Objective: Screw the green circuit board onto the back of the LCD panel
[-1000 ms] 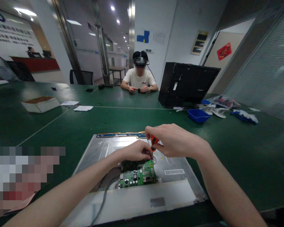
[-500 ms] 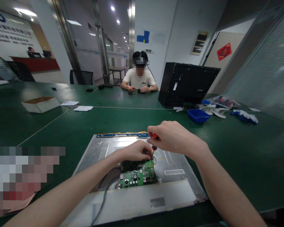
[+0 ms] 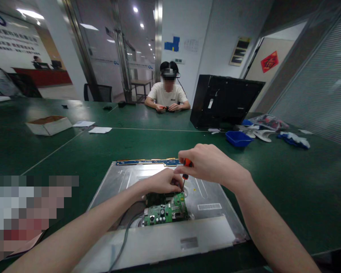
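Note:
A silver metal panel lies on the green table, with a green circuit board on its middle and a grey cable running toward me. My right hand grips a red and black screwdriver, held upright, its tip at the board's upper right corner. My left hand is closed beside the screwdriver's shaft, fingertips pinched near the tip; what they hold, if anything, is hidden. Along the panel's far edge runs a narrow blue circuit strip.
Across the table sits a person handling small items. A black monitor stands at back right, near a blue tray and gloves. An open box and papers lie at left.
My right hand has shifted and turned slightly around the screwdriver handle, which shows more orange-red now. My left hand and the board have stayed in place.

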`<state>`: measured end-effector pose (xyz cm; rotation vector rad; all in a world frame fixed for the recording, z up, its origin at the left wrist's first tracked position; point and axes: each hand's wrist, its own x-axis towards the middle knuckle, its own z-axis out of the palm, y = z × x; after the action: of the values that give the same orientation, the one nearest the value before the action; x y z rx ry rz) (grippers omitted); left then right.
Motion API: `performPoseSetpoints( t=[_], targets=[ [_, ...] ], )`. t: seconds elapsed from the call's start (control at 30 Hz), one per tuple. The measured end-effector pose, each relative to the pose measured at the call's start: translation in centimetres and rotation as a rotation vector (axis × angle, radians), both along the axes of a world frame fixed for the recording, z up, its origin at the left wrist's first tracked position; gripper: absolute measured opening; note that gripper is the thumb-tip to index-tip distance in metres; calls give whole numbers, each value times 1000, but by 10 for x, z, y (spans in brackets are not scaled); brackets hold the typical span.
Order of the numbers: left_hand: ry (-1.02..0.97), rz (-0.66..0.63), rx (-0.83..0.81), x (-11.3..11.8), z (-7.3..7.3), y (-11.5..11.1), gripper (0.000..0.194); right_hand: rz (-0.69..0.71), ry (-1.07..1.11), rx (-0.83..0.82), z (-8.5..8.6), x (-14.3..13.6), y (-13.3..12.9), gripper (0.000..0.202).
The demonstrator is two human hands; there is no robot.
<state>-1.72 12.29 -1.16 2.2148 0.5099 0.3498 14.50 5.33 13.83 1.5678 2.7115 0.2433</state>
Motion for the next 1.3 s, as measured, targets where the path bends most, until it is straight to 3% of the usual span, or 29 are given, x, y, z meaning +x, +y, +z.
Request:
performPoseSetpoints(
  t=[0.17, 0.37, 0.57, 0.77, 0.9, 1.13, 1.3],
  targets=[
    [-15, 2, -49, 0, 2, 0, 13, 47, 1, 6, -1, 2, 0, 14],
    [-1, 17, -62, 1, 3, 0, 13, 119, 37, -65, 1, 4, -5, 10],
    [-37, -20, -81, 1, 2, 1, 12, 22, -30, 2, 1, 0, -3, 28],
    [-2, -22, -54, 1, 2, 2, 12, 68, -2, 2, -1, 3, -2, 13],
    [11, -4, -77, 1, 2, 2, 13, 149, 56, -54, 2, 6, -7, 22],
    [-32, -32, -54, 1, 3, 0, 13, 47, -14, 19, 3, 1, -8, 27],
    [4, -12, -26, 1, 3, 0, 11, 63, -4, 11, 2, 2, -7, 20]
  ],
)
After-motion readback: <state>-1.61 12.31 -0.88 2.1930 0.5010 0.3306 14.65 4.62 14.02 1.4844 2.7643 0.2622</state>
